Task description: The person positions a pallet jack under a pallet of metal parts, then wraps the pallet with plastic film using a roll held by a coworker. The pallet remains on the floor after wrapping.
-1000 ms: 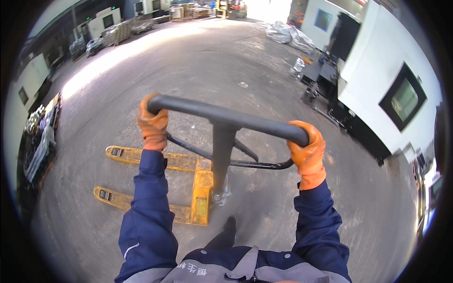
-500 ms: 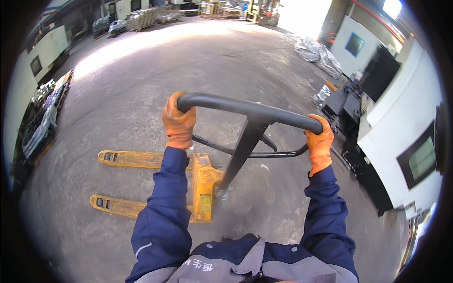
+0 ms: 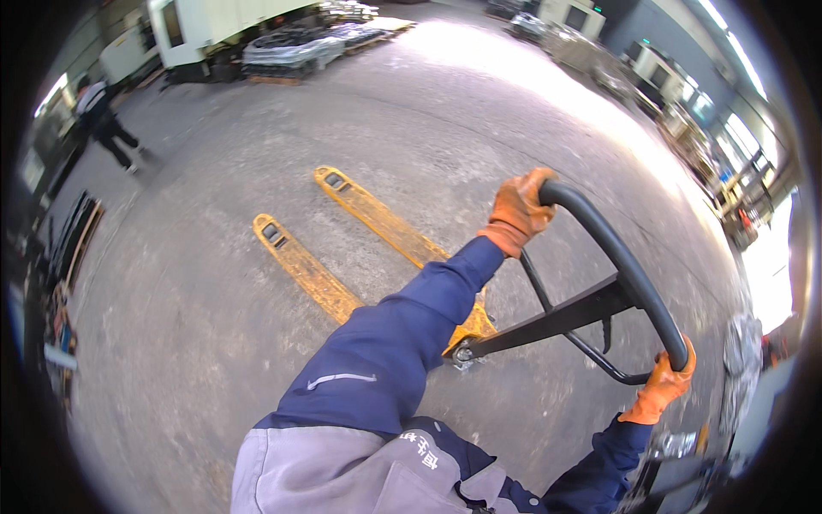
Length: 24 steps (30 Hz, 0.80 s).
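While my left hand [image 3: 521, 212] and right hand [image 3: 665, 382] grip opposite ends of the black handle [image 3: 628, 257], I see yellow forks [image 3: 385, 221] slanting leftward, nearer the left hand.

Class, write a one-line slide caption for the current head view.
Left grip and right grip, both gloved in orange, hold the black handle of a yellow pallet truck.

A scuffed grey floor [image 3: 171, 343] carries a bright band of light [image 3: 548, 77]; a white machine cabinet [image 3: 205, 38] lines its far-left edge, a blue-grey wall [image 3: 664, 30] its far-right corner.
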Tool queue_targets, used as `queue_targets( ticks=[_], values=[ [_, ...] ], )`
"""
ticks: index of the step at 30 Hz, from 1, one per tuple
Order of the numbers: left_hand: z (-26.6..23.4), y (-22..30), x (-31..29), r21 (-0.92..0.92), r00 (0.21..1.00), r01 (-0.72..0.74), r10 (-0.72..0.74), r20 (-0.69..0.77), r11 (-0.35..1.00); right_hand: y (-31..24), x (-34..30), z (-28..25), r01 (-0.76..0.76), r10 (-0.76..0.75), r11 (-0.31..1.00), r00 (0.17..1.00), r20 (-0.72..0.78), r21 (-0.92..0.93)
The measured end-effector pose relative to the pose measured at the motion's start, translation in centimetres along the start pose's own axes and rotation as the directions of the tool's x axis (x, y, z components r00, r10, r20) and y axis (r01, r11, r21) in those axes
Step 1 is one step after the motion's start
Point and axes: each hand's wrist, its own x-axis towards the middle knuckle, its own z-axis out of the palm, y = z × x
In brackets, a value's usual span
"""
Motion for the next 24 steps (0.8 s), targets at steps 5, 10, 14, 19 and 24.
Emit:
queue_targets(
  ticks=[5,10,14,19,24],
  values=[
    [6.0,-2.8,5.9,0.055,0.999,0.001,0.001,-0.033,0.999,7.5,11.9,6.7,0.005,-0.017,0.994,0.994,0.107,0.11],
    [11.3,-4.9,7.1,0.132,0.986,-0.027,0.048,-0.157,0.991,15.5,22.6,13.2,0.029,-0.105,0.965,0.953,0.284,0.261],
    [14.1,-5.7,9.2,0.252,0.972,-0.054,0.108,-0.206,0.966,19.3,33.5,21.1,0.089,-0.159,0.978,0.899,0.407,0.187],
    [16.7,-7.1,13.7,0.317,0.962,-0.051,0.132,-0.24,0.947,20.8,43.4,34.4,0.122,-0.254,0.955,0.811,0.528,0.272],
    [18.6,-10.8,17.8,0.447,0.921,-0.026,0.196,-0.337,0.894,17.9,47.6,46.8,0.333,-0.474,0.868,0.776,0.416,0.369]
  ],
)
